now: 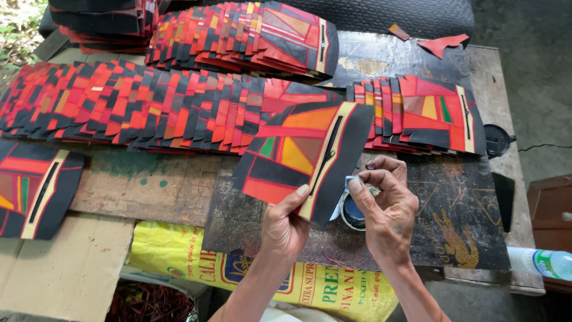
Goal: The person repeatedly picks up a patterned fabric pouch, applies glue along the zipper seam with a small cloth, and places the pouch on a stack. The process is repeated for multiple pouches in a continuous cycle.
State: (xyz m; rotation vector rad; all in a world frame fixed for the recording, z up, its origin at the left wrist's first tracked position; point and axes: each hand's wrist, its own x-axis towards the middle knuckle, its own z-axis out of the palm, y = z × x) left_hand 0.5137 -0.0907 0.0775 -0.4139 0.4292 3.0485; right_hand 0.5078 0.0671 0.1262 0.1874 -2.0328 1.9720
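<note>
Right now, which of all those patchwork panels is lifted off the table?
The patchwork panel pinched at its lower edge by the left hand; all the others lie in overlapping rows or alone on the table.

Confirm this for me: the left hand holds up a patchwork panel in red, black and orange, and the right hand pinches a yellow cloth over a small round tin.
One detail is wrong: the cloth is pale blue, not yellow, as the head view shows. The rest stands: the left hand holds up the patchwork panel, and the right hand pinches the cloth over the small round tin.
</note>
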